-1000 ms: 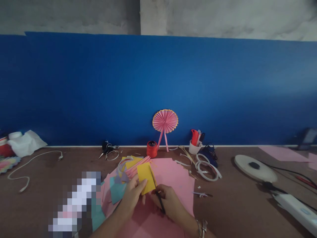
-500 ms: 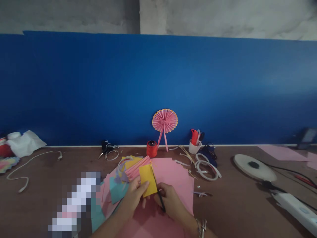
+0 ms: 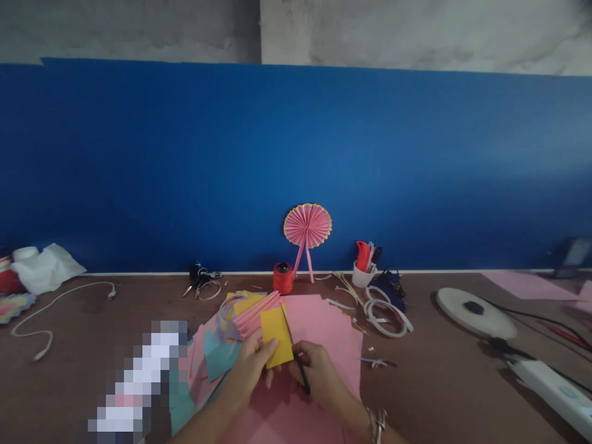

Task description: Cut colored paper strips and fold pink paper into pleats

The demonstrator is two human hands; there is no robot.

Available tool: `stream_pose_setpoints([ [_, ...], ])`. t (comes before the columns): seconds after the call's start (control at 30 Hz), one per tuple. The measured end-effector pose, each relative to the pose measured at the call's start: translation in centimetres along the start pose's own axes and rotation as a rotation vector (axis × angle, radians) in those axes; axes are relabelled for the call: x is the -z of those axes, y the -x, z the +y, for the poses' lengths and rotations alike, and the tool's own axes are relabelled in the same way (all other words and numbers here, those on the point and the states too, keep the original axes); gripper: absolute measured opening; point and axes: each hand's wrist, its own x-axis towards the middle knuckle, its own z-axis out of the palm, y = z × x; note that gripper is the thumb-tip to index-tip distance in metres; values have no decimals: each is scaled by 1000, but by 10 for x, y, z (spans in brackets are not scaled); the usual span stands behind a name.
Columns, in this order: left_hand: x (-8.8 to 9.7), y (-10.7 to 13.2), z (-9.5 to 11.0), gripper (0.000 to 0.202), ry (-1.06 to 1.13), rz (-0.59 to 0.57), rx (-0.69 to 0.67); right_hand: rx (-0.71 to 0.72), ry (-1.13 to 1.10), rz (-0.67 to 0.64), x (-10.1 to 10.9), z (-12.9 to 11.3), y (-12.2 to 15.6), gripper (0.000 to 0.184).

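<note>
Between thumb and fingers, my left hand (image 3: 253, 362) pinches a piece of yellow paper (image 3: 276, 340) above the pink sheets. My right hand (image 3: 315, 369) grips dark-handled scissors (image 3: 301, 374), whose blades run along the right edge of the yellow paper. A thin yellow strip shows at the blade tips. Underneath lie large pink paper sheets (image 3: 328, 330). Left of my hands are turquoise paper (image 3: 217, 357) and rolled pink paper sticks (image 3: 256, 313).
A pink folded paper fan (image 3: 308, 226) leans on the blue wall behind a red round container (image 3: 283, 279). To the right stand a white cup of tools (image 3: 363, 274), coiled white tubing (image 3: 387, 316), a white round plate (image 3: 476, 313) and a power strip (image 3: 555, 394). A white cable (image 3: 60, 293) lies left.
Both hands keep nearly the same place. The yellow paper and scissors have shifted only very slightly.
</note>
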Motion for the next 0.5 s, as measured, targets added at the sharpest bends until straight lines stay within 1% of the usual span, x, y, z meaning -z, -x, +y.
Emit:
stream_pose_setpoints([
  [0.07,1,-1,0,42,1,8,-1,-23,-3,-8,1,-2,1,19],
  [0.13,3,-3,-1,42,-2,43,-10,-36,-47,-29,1,-6,2,30],
  [0.23,7,-6,-4,39,-22,167,-23,-70,-219,-75,3,-13,4,42],
  [0.33,11,-8,-4,32,-11,311,-62,-159,-362,-143,10,-18,5,40],
  [0.4,12,-8,-2,28,13,379,-93,-208,-389,-206,17,-21,5,41],
  [0.5,12,-6,1,25,46,418,-70,-167,-358,-272,28,-25,6,40],
])
